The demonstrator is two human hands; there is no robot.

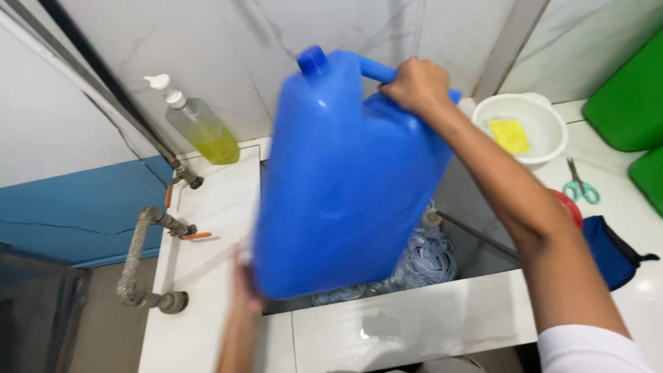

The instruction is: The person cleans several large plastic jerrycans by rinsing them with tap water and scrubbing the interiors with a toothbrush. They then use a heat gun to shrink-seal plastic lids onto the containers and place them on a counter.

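A large blue plastic jug (345,179) with a capped spout and a moulded handle hangs tilted over a square tiled basin (476,242). My right hand (418,86) grips the handle at the jug's top. My left hand (243,283) presses against the jug's lower left corner, partly hidden and blurred. Inside the basin lies a pale blue-white mop head (425,259) with a thin metal handle (469,233) running off to the right.
A pump bottle of yellow liquid (197,124) stands on the left ledge. Grey pipes with orange valve levers (148,255) run down the left. On the right counter are a white bowl holding a yellow sponge (521,124), green-handled scissors (580,183), a dark blue pouch (611,249) and green containers (632,97).
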